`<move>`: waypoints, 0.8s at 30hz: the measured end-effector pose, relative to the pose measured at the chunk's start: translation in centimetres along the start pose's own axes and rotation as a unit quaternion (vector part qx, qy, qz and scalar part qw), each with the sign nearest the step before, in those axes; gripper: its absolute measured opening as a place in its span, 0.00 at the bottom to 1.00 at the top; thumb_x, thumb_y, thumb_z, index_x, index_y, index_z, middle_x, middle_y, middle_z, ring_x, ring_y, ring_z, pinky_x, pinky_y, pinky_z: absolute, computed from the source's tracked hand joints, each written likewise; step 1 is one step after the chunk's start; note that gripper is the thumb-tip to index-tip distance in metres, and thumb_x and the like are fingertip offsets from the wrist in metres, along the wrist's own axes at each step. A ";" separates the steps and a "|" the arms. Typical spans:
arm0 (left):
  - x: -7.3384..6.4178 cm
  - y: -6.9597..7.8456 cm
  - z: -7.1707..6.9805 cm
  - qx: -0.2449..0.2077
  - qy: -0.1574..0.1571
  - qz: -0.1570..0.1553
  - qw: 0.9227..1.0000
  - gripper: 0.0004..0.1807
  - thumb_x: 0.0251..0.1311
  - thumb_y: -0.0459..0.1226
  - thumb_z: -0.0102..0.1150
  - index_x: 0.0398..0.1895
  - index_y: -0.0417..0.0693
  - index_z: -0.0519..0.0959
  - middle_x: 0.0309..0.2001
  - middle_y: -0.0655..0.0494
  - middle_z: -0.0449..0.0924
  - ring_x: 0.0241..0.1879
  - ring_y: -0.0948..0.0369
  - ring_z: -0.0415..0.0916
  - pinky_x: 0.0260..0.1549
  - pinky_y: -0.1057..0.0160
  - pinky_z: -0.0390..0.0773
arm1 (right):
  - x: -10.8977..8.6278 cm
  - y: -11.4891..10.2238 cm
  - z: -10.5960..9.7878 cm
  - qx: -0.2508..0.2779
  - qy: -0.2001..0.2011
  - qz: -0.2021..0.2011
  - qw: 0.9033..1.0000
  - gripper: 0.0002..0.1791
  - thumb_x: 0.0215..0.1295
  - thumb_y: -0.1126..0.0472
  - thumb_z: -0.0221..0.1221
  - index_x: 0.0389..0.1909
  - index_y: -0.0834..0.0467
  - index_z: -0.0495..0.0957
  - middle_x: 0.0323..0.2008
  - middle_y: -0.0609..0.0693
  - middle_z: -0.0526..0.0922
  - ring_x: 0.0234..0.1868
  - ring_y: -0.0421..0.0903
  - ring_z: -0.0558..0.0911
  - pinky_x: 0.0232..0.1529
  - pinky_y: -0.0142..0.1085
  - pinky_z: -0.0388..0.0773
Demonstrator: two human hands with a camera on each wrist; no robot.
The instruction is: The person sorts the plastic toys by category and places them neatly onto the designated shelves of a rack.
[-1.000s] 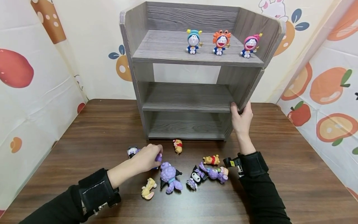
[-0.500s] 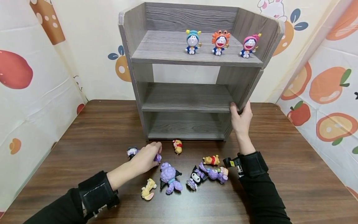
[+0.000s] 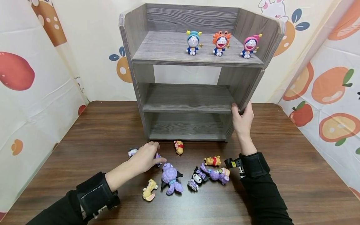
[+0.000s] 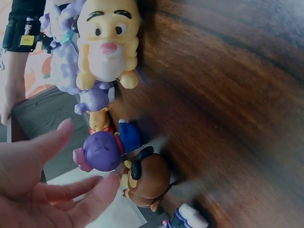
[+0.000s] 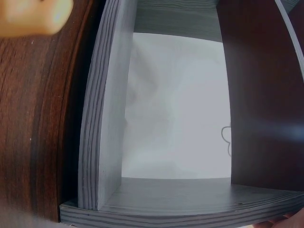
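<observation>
My left hand (image 3: 144,157) hovers over a small toy figure with a purple head and blue body (image 4: 102,151). In the left wrist view, its thumb and fingers stand apart, fingertips very near that figure and a brown toy figure (image 4: 149,178); contact cannot be told. In the head view the hand hides the brown one. My right hand (image 3: 243,120) grips the right side panel of a grey wood-grain shelf unit (image 3: 188,109), thumb at the front. To the right of my left hand lie a fluffy purple figure (image 3: 169,173) and a yellow bear figure in red (image 3: 178,147).
Three blue-bodied figures (image 3: 221,43) in coloured hats stand on the top shelf. More toys lie on the table (image 3: 107,131): a pale yellow one (image 3: 149,190), a black-hooded one (image 3: 196,178), a purple one (image 3: 214,174), a bear (image 3: 212,160) and a black-and-white one (image 3: 132,152).
My left hand has drawn slightly left, and its thumb has spread out to the right, away from the other fingers. My right hand keeps its hold on the shelf unit.
</observation>
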State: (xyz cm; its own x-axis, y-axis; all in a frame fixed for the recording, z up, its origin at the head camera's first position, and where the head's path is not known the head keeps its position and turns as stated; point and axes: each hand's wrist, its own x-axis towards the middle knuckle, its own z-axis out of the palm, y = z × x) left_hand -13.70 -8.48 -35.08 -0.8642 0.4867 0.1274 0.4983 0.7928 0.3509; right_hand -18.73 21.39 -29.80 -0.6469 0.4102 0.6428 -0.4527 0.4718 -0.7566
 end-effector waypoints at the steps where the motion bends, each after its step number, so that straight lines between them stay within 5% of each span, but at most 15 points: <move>1: 0.0 0.0 0.0 0.003 0.005 -0.009 1.000 0.19 0.43 0.44 0.66 0.23 0.37 0.72 0.20 0.53 0.69 0.19 0.60 0.68 0.19 0.61 0.70 | 0.0 0.0 0.0 0.000 0.000 -0.001 1.000 0.18 0.56 0.70 0.50 0.48 0.72 0.68 0.38 0.67 0.76 0.35 0.37 0.71 0.36 0.26 0.65; 11: 0.0 0.3 0.3 0.025 0.004 -0.044 0.999 0.20 0.45 0.44 0.65 0.10 0.45 0.68 0.11 0.58 0.65 0.11 0.63 0.63 0.11 0.65 0.64 | -0.1 0.1 0.0 -0.005 0.000 -0.005 1.000 0.18 0.56 0.70 0.50 0.48 0.72 0.68 0.38 0.67 0.76 0.34 0.36 0.71 0.34 0.26 0.64; 24: 0.2 -0.1 -0.2 0.035 -0.008 0.026 0.999 0.14 0.40 0.35 0.69 0.13 0.45 0.71 0.16 0.60 0.65 0.17 0.64 0.64 0.16 0.65 0.65 | 0.3 1.7 0.1 -0.007 0.005 -0.002 1.000 0.18 0.57 0.66 0.51 0.48 0.70 0.69 0.37 0.62 0.77 0.34 0.36 0.71 0.34 0.28 0.64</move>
State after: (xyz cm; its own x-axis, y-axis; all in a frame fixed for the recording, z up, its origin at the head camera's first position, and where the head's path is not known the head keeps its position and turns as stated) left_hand -13.91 -8.51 -34.86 -0.8363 0.5329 0.1290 0.5463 0.7899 0.2788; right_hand -19.75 22.27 -30.87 -0.6387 0.4166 0.6469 -0.4464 0.4842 -0.7525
